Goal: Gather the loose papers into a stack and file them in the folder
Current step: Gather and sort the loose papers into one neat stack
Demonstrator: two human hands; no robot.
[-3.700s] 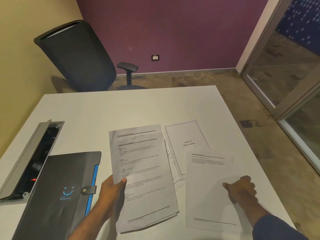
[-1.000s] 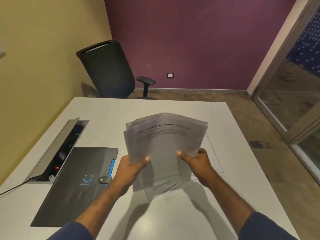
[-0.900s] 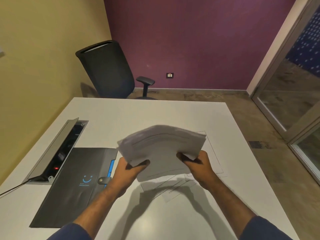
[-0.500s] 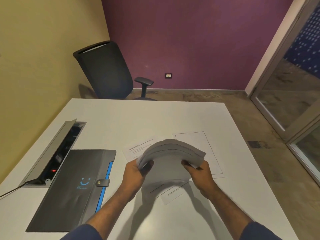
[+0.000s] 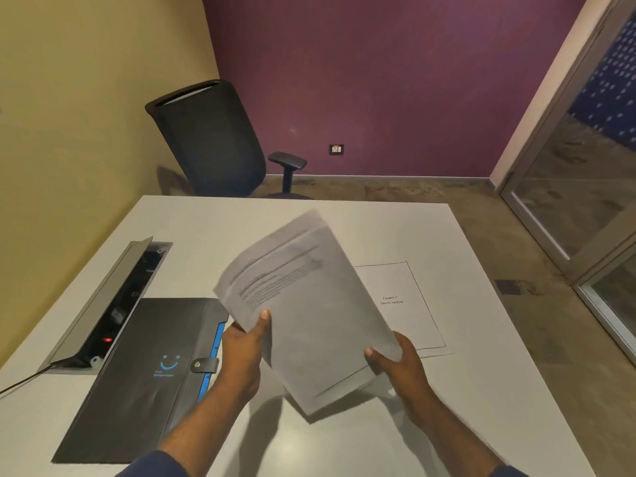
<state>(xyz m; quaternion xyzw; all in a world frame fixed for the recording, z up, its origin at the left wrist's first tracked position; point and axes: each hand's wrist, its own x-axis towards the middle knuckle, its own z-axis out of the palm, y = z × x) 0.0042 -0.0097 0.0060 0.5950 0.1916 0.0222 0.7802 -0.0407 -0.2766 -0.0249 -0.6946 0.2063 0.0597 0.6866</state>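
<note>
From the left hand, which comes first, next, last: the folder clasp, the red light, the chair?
From the left hand:
1. Folder clasp, just to its left.
2. Red light, farther left, in the table's cable box.
3. Chair, beyond the table's far edge.

2 bare forearms, left hand [image 5: 241,352] and right hand [image 5: 395,364] uncovered, no rings or watch seen. Dark navy blue sleeves [image 5: 155,464] pushed up near elbows, plain cloth, no markings.

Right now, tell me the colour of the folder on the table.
Dark grey folder with a bright blue edge strip and a blue smiley logo, shown in the head view.
</note>
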